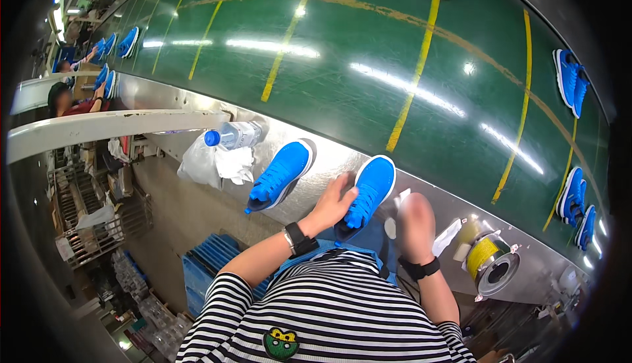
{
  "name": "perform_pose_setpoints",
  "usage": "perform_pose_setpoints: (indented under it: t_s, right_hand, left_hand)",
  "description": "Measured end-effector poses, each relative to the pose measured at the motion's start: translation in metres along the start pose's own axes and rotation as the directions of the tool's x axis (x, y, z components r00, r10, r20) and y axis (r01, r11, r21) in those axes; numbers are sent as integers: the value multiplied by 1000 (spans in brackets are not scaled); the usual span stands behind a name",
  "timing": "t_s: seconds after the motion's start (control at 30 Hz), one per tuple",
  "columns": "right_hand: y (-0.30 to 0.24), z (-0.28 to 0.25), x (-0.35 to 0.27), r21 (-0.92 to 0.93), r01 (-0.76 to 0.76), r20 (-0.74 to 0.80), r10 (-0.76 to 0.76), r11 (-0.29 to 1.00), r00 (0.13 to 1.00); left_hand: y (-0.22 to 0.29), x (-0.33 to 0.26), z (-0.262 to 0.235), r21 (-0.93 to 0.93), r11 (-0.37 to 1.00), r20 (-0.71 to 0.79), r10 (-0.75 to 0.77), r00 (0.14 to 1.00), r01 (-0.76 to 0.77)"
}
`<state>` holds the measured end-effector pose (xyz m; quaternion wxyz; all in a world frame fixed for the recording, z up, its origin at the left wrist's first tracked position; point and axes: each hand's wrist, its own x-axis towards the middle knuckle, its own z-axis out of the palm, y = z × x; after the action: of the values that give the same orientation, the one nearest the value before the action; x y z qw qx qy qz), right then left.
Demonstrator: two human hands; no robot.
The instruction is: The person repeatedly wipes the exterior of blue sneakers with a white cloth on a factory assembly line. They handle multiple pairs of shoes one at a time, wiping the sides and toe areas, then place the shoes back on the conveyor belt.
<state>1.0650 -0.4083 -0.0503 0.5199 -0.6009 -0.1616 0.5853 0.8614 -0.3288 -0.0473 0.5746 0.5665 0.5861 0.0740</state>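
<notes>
Glossy green conveyor belt (368, 53) with yellow lines, brushed-steel bench (329, 159), left hand (332, 202) gripping blue mesh shoe (368, 188), right hand (415, 215) blurred, grip unclear

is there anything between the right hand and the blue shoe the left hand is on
Nothing visible. The right hand hangs just right of the blue shoe, which the left hand touches; only bare metal ledge shows between them.

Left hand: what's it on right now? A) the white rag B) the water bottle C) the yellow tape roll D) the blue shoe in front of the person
D: the left hand rests on the laces of the blue shoe at the metal ledge; the bottle and tape roll lie apart from it.
</notes>
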Motion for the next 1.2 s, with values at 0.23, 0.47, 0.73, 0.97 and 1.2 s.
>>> perform_pose_setpoints:
  t_s: [0.23,0.47,0.73,0.97,1.2]
  right_hand:
    - [21,36,-19,560,-47,-77,108,827,991]
    - [27,40,-24,761,-114,-126,318,638,940]
    - [43,38,-19,639,-72,-186,245,766,952]
    - [10,39,-6,141,177,-408,-106,974,907]
    - [-31,45,40,-458,293,-173,-408,839,897]
  left_hand:
    - [-19,-25,-1,-539,748,393,-184,901,388]
    - [-7,-49,-14,-808,494,429,117,896,322]
    - [-11,-51,-25,-796,529,437,163,885,296]
    - [-24,-47,-25,-741,611,435,123,892,277]
    - [-27,-45,-26,-667,706,436,113,893,236]
